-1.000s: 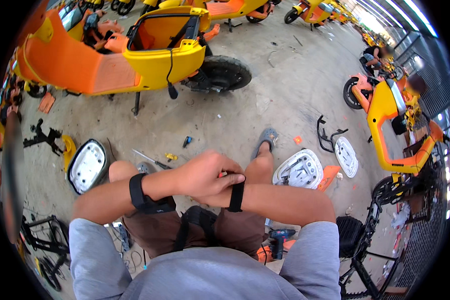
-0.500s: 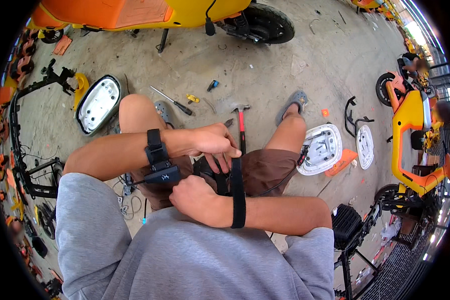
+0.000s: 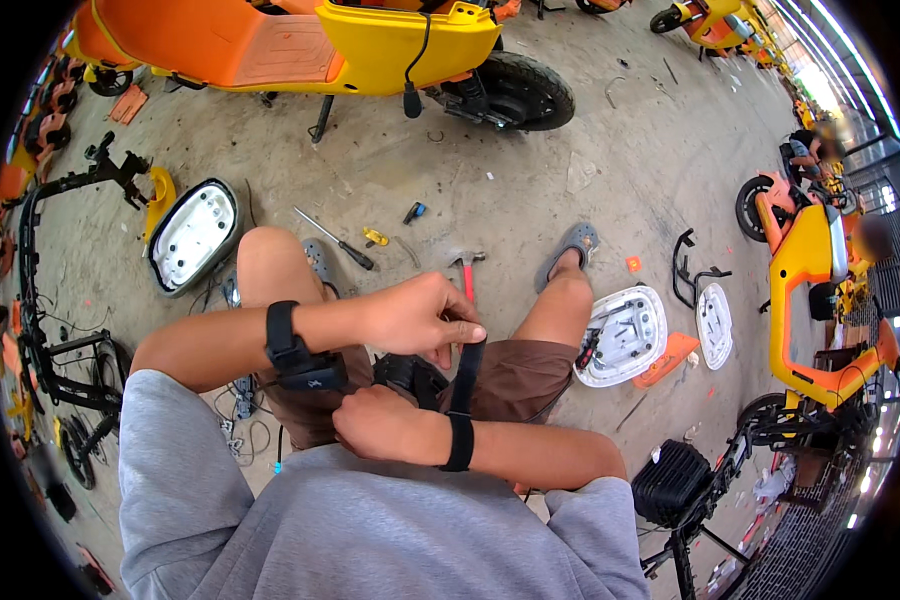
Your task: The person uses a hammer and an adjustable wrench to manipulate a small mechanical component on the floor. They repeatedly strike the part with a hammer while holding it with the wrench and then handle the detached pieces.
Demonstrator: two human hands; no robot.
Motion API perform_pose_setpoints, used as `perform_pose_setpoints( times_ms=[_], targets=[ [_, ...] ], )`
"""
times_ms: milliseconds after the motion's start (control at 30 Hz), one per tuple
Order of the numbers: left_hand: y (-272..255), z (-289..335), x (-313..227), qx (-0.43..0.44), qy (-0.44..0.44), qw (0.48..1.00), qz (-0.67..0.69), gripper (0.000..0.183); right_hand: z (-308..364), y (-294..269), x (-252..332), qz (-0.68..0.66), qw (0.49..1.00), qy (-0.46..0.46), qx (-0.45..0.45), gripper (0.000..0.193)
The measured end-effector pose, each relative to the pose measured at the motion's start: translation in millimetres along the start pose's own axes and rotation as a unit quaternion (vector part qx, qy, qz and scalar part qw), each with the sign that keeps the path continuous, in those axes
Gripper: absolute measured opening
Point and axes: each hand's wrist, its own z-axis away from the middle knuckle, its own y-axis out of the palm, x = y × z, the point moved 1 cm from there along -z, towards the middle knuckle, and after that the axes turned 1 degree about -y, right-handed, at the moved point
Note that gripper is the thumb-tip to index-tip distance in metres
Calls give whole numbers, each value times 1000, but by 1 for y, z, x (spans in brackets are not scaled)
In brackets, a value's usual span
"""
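My left hand (image 3: 432, 318) pinches the free end of a black strap (image 3: 468, 372) between thumb and fingers. The strap runs down to my right wrist, where it wraps around it. My right hand (image 3: 388, 425) is curled into a fist over my lap, back of the hand up, and its fingers are hidden. Just beyond the fist lies a black device with straps (image 3: 410, 377), partly covered by my hands. On my left wrist is another black strap (image 3: 282, 335) bearing a black box (image 3: 312, 374).
Ahead on the floor lie a hammer (image 3: 467, 275), a screwdriver (image 3: 340, 242) and a white-lined shell (image 3: 198, 236). To the right is a white tray-shaped cover (image 3: 625, 338). A yellow-orange scooter (image 3: 390, 55) stands beyond; a black frame (image 3: 32, 270) is at left.
My left hand has drawn the strap's end, and the strap now lies narrower and closer around my right wrist. The view has tilted up, showing more of the scooter.
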Motion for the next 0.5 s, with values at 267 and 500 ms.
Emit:
perform_pose_setpoints(
  times_ms=[267, 500],
  targets=[
    [26, 32, -10, -80, 412, 828, -372, 22, -12, -5, -34, -159, 980, 98, 63, 23],
    [42, 33, -5, -72, 453, 729, -509, 27, -11, -14, -63, -241, 958, 156, 24, 26]
  ],
)
